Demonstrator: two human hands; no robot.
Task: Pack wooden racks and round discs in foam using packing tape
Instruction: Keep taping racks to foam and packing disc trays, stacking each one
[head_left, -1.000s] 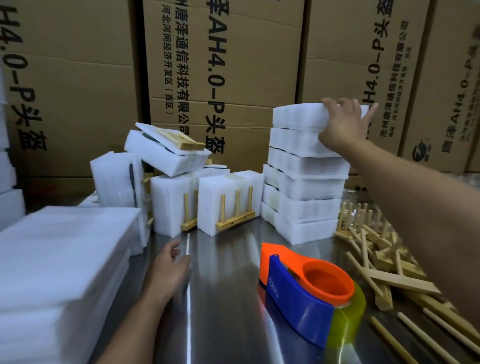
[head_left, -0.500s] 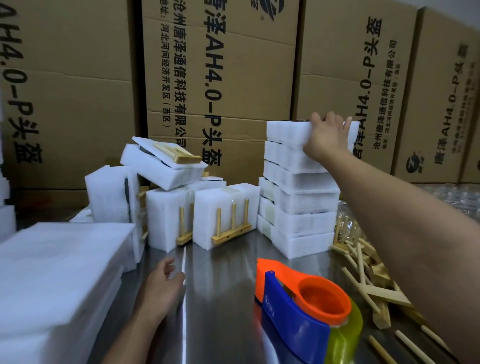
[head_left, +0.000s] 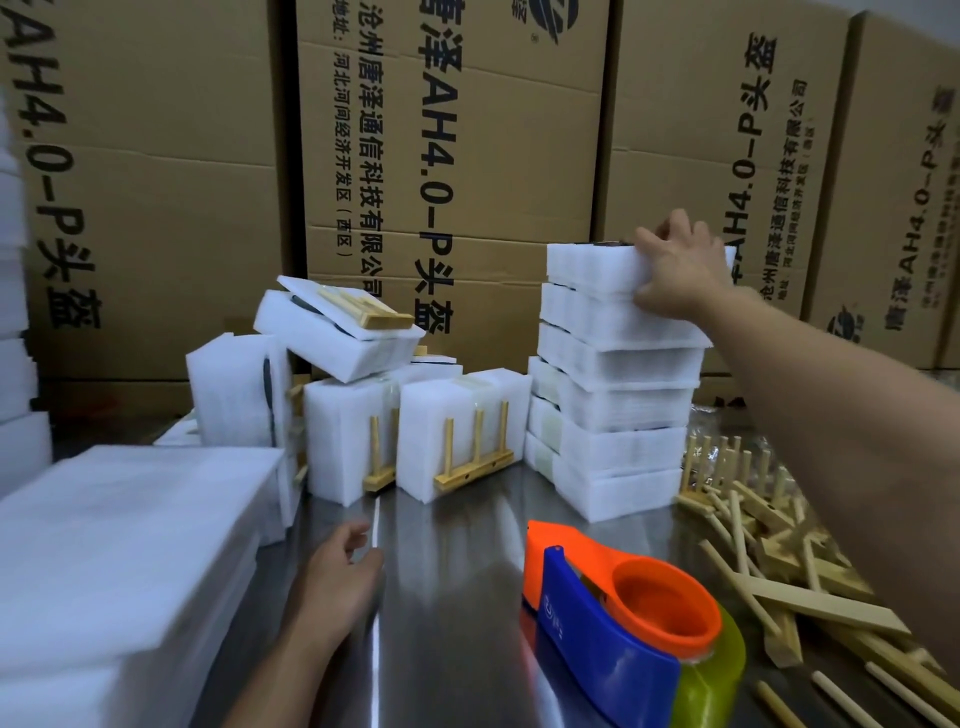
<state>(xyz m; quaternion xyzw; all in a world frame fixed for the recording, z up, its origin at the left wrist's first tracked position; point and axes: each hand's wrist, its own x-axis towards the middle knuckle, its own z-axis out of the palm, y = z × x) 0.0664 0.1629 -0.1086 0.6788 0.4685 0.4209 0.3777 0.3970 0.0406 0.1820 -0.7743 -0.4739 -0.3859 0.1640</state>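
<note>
My right hand (head_left: 678, 273) grips the top foam-wrapped package (head_left: 589, 262) of a tall stack (head_left: 618, 410) at the back right of the steel table (head_left: 457, 582). My left hand (head_left: 335, 582) rests on the table with loosely curled fingers and holds nothing. Left of the stack stand more foam packages with wooden racks showing, such as the rack (head_left: 475, 452) in the middle one. A tilted package (head_left: 337, 332) lies on top of them. An orange and blue tape dispenser (head_left: 623, 618) sits in front.
A pile of flat foam sheets (head_left: 114, 561) lies at the left. Loose wooden racks and sticks (head_left: 769, 545) are heaped at the right under my forearm. Printed cardboard boxes (head_left: 467, 156) wall off the back of the table.
The view has tilted up a little. My right hand stays on the top package and has shifted slightly on it. My left hand has barely moved.
</note>
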